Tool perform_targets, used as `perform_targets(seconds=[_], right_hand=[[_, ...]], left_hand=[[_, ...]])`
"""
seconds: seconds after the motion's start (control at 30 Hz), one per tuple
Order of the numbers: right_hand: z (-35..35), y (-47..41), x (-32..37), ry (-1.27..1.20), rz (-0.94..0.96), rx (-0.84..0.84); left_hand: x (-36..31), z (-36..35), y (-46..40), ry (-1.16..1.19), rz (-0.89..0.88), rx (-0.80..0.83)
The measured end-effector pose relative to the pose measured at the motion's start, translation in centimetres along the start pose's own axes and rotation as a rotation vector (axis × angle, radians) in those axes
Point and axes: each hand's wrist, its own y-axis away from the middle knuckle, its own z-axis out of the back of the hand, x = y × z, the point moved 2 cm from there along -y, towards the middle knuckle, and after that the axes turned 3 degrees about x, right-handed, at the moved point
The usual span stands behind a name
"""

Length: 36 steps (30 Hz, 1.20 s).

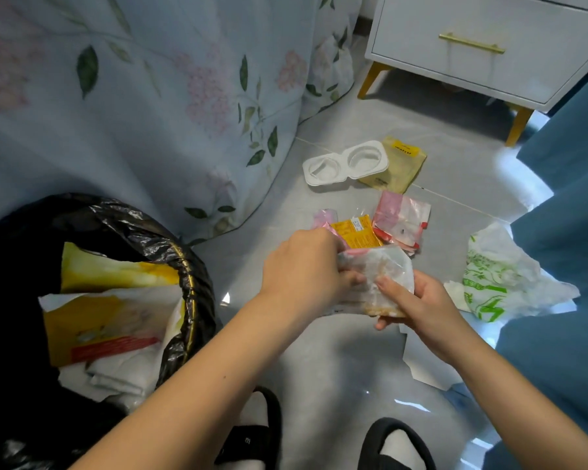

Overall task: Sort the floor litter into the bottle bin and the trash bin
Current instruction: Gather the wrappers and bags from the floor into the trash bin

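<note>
My left hand (pixel 302 262) and my right hand (pixel 418 300) both grip a crumpled clear plastic wrapper (pixel 381 269) held above the floor. My left hand also pinches an orange packet (pixel 355 234) and a pink wrapper (pixel 325 218) at its far side. The trash bin (pixel 190 266), lined with a black bag, stands at the left with yellow and white paper litter (pixel 109 320) inside. On the tiles lie a white two-cup plastic tray (pixel 345 162), a tan paper bag (pixel 399 164), a pink and red wrapper (pixel 401 218) and a white bag with green print (pixel 489 279).
A floral bedsheet (pixel 150 96) hangs at the left and back. A white nightstand (pixel 482 45) on gold legs stands at the far right. Blue curtain (pixel 564 232) falls along the right. White paper (pixel 425 357) lies under my right forearm. My black slippers (pixel 258 432) are at the bottom.
</note>
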Motion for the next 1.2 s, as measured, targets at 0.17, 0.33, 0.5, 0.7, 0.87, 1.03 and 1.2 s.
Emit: perform_targets(seconds=[0.17, 0.33, 0.5, 0.7, 0.87, 1.03, 1.2], right_hand=[[-2.0, 1.1, 1.9, 0.022, -0.027, 0.154], [-4.7, 3.4, 0.7, 0.221, -0.257, 0.295], [-5.4, 4.8, 0.6, 0.385, -0.355, 0.321], [-6.0, 4.1, 1.0, 0.438, -0.438, 0.216], [-6.5, 3.1, 1.3, 0.621, -0.447, 0.203], [-7.5, 2.0, 1.0, 0.765, -0.413, 0.247], [-7.8, 1.9, 0.3, 0.787, -0.393, 0.278]], left_hand=[[0.3, 5.4, 4.7, -0.099, 0.006, -0.234], [5.2, 13.5, 12.0, -0.067, 0.056, -0.497], [14.9, 16.8, 15.6, -0.251, 0.449, -0.141], [19.2, 13.5, 14.7, -0.282, 0.55, 0.111], [20.2, 9.1, 11.2, -0.217, 0.571, 0.191], [21.7, 5.0, 10.9, -0.401, 0.615, 0.445], [19.4, 6.9, 10.6, -0.68, 0.59, 0.302]])
